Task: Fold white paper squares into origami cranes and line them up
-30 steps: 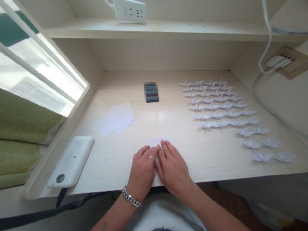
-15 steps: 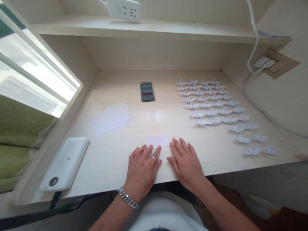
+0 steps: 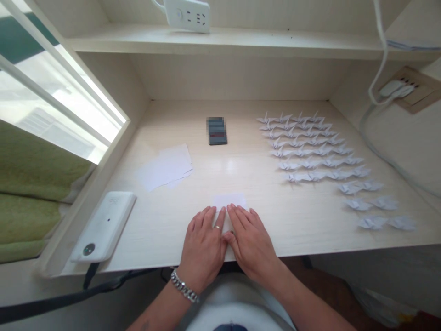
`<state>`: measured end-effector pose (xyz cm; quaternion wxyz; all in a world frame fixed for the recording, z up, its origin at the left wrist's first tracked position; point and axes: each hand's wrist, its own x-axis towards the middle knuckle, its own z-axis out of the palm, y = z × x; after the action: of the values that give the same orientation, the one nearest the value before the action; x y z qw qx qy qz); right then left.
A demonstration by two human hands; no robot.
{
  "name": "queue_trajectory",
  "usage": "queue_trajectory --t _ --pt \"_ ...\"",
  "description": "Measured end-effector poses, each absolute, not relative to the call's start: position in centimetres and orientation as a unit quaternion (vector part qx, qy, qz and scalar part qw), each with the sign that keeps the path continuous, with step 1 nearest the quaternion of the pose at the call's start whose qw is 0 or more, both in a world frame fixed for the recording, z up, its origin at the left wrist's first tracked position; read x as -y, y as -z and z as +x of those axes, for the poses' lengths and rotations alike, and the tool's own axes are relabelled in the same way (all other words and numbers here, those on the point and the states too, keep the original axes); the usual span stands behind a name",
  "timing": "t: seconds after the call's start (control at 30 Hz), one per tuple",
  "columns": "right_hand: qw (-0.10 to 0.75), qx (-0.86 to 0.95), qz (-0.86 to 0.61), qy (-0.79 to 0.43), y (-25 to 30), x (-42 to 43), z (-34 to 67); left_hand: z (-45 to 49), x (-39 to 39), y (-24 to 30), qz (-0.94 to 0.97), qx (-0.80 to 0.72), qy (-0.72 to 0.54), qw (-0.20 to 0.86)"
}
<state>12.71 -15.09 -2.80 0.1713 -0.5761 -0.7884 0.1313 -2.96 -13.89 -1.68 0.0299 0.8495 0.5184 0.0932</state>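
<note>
A small white rectangle of folded paper (image 3: 229, 199) lies flat on the desk, close to its front edge. The fingertips of my left hand (image 3: 206, 239) rest on the paper's near left edge; the fingers are stretched out and a ring shows on one. Right beside it, my right hand (image 3: 251, 232) lies with fingers extended, its tips pressing the paper's near edge from the middle to the right. The two thumbs nearly meet below the paper. Neither hand grips anything, and the near edge of the paper is partly covered by fingers.
Loose white sheets (image 3: 165, 168) lie to the left. Rows of folded paper cranes (image 3: 310, 149) fill the right side. A dark, blurred-out object (image 3: 217, 131) lies at the back. A white power bank-like device (image 3: 105, 227) sits at the front left, and a white cable (image 3: 381, 46) hangs at right.
My right hand has slid left along the paper's near edge until it is beside my left hand. My left hand stays in place on the paper. The view has shifted slightly.
</note>
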Motion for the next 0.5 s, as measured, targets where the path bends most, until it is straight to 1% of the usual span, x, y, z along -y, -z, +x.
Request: queue_trajectory --t 0.13,0.23,0.33,0.43,0.5 --pt "0.165 0.791 -0.576 -0.122 2.7 15.1 12.7 -4.6 14.3 1.1 0.837 -0.542 -0.078 0.003" --pt "0.156 0.789 -0.582 -0.119 2.4 15.1 12.4 -5.2 14.4 0.7 0.835 -0.546 -0.068 0.003" --pt "0.153 0.784 -0.591 -0.110 2.3 15.1 11.9 -4.7 14.1 0.7 0.837 -0.540 -0.083 0.015" --pt "0.158 0.780 -0.598 -0.099 2.4 15.1 11.4 -3.9 13.8 1.4 0.867 -0.485 -0.101 0.049" --pt "0.162 0.780 -0.597 -0.096 2.5 15.1 11.5 -3.5 13.6 1.7 0.862 -0.493 -0.107 0.057"
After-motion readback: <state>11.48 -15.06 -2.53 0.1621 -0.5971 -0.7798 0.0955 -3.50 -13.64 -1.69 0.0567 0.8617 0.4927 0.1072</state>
